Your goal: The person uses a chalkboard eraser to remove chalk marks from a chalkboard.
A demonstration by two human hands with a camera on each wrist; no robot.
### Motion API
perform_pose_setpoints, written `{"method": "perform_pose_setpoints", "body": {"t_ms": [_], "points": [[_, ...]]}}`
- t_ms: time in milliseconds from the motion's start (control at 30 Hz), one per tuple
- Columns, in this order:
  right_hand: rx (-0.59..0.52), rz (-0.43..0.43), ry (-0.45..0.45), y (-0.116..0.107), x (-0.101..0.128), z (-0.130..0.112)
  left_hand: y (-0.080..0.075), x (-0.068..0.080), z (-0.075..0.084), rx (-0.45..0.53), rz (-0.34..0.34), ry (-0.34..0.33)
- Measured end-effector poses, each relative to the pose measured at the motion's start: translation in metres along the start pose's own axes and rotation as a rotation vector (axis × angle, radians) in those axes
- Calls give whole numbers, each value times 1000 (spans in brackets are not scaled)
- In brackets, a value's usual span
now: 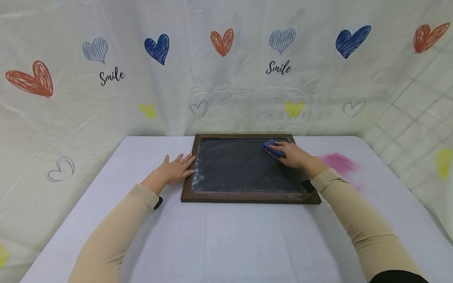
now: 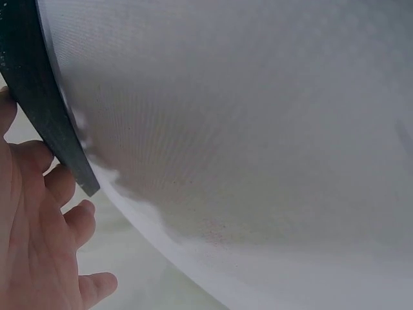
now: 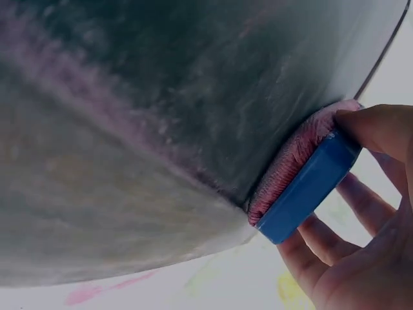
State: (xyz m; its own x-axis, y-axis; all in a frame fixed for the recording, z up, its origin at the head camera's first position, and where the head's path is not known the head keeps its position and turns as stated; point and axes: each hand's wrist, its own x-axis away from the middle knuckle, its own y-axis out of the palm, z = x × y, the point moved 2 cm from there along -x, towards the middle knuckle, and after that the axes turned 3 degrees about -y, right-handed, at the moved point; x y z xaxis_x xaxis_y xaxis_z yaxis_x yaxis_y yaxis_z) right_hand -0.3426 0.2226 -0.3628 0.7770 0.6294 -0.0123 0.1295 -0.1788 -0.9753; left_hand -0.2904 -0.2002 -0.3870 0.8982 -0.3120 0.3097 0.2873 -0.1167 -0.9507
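Note:
A chalkboard (image 1: pixel 240 169) in a brown wooden frame lies flat on the table. Its dark surface carries faint chalk haze, with whitish smears along the left edge. My right hand (image 1: pixel 291 154) grips a blue chalkboard eraser (image 1: pixel 271 148) against the board's upper right part. In the right wrist view the eraser (image 3: pixel 310 187) shows a pink-stained felt side touching the board, thumb on one side and fingers on the other. My left hand (image 1: pixel 173 169) rests on the frame's left edge with fingers spread; the left wrist view shows its fingertips touching the dark frame (image 2: pixel 48 103).
The table has a white cover (image 1: pixel 226 239). A pink powder smudge (image 1: pixel 339 163) marks it right of the board. Behind hangs a pale curtain (image 1: pixel 240 82) printed with hearts and the word "Smile". Pink chalk residue (image 3: pixel 97 97) lines the board's edge in the right wrist view.

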Motion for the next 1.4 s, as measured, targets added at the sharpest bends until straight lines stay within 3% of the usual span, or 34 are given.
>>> {"method": "perform_pose_setpoints", "body": {"t_ms": [600,1000,1400], "points": [[33,125,170,-24,42,19,-1,7,4,12,-3,-8],[36,175,262,-31,80,65,0,8,3,29,23,0],[4,128,419,-21,121,106,-1,6,4,17,26,4]]}}
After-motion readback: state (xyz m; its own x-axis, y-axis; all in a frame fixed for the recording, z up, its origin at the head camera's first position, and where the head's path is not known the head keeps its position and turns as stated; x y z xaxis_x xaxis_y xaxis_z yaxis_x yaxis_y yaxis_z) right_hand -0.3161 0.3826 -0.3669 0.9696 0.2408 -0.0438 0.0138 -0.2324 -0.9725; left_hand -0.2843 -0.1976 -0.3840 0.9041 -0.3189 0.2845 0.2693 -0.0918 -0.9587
